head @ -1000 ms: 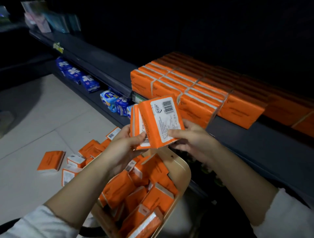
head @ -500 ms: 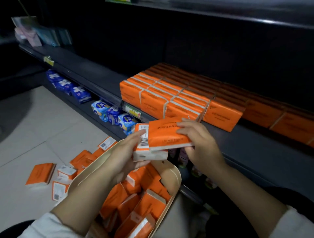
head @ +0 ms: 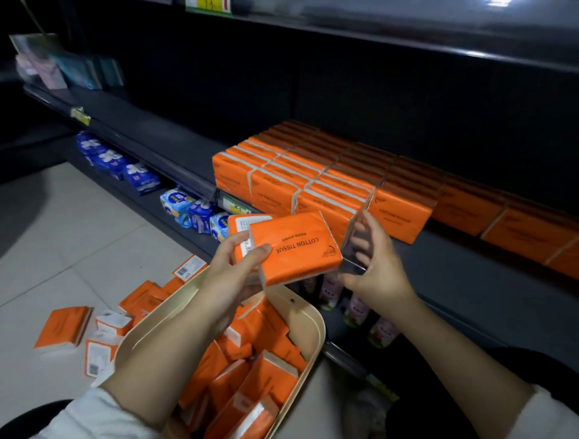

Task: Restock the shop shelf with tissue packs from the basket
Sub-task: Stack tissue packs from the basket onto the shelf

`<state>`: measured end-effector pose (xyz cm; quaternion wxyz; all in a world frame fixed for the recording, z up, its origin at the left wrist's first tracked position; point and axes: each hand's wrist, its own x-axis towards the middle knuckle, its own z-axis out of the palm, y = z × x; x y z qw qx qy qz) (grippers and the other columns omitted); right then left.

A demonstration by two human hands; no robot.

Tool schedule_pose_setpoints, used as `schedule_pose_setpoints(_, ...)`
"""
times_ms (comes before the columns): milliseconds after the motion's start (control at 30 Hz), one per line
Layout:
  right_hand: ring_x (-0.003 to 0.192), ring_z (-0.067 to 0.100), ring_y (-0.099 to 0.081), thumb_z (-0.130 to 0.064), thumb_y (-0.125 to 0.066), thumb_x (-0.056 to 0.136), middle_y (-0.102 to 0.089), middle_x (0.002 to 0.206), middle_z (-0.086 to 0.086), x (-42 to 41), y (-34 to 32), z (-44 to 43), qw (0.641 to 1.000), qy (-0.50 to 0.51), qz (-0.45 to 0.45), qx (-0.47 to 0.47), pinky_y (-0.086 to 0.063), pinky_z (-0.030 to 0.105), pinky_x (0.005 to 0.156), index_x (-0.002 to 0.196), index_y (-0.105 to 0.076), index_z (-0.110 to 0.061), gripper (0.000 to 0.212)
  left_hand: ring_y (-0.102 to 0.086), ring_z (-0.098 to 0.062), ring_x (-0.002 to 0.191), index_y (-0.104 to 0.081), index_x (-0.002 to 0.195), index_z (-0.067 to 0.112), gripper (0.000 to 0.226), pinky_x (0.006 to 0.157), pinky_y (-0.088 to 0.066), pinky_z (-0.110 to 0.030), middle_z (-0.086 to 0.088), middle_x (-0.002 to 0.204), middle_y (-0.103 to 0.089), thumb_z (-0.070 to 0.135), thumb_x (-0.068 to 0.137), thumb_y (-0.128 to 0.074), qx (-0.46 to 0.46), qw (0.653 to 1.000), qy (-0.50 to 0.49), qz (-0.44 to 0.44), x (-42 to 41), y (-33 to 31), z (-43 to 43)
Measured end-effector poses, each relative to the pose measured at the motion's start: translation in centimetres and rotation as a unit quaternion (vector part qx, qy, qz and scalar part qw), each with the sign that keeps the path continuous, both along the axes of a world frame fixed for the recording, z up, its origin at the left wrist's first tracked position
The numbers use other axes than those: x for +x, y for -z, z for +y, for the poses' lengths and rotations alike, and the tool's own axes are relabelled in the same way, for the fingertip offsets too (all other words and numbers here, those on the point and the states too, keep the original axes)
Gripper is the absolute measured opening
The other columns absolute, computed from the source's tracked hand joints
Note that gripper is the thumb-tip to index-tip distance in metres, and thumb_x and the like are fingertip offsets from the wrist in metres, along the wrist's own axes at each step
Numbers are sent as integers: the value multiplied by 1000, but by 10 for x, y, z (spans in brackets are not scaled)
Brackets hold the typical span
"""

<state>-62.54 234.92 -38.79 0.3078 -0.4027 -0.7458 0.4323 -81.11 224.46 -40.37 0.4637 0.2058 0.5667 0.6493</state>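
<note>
So the right hand (head: 376, 269) had come off the tissue packs (head: 297, 247), fingers loose beside them, couldn't tell if it held anything. Left hand (head: 232, 275) alone gripped both packs, above the basket (head: 313, 316), just short of the shelf (head: 470, 275). Shelving them looked next.

Pale square tiles are covering the floor (head: 62, 250), thin grout lines crossing it. A dark metal shelf (head: 163, 138) is running from the far left toward the near right, its black back panel (head: 344, 87) rising behind it. A higher shelf board (head: 407, 40) is overhanging above, catching a glint of light (head: 498, 3) at the top right. Yellow price labels (head: 80, 115) are hanging on the shelf fronts. Dim light is lying over everything, the floor showing brightest and the shelving recess looking almost black.
</note>
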Motion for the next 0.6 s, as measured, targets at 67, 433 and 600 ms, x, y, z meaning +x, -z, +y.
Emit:
schedule_pose_setpoints(67,106,2,-57,19,-68,68,-55,123,-10,3,-6,1,984,-7,68,-163,-50,19,83,138,-34,-31,92,-71,-24,87,-47,124,28,48,72,-58,-35,-3,112,-66,26,82,-68,8,1000,-6,7,2,0,2)
schedule_pose_setpoints(433,81,21,-71,-7,-69,78,-73,98,10,17,4,-2,862,70,225,-449,-58,31,64,108,-62,-8,31,-65,-25,102,-52,109,35,49,76,-59,-35,-6,114,-62,24,70,-80,26,994,60,89,36,14,16)
schedule_pose_setpoints(600,79,15,-70,4,-71,71,-73,92,4,47,-28,39,936,124,184,-272,-57,31,68,106,-59,-10,40,-65,-22,100,-53,109,34,34,72,-59,-31,-3,113,-62,11,86,-64,24,992,45,118,29,16,24)
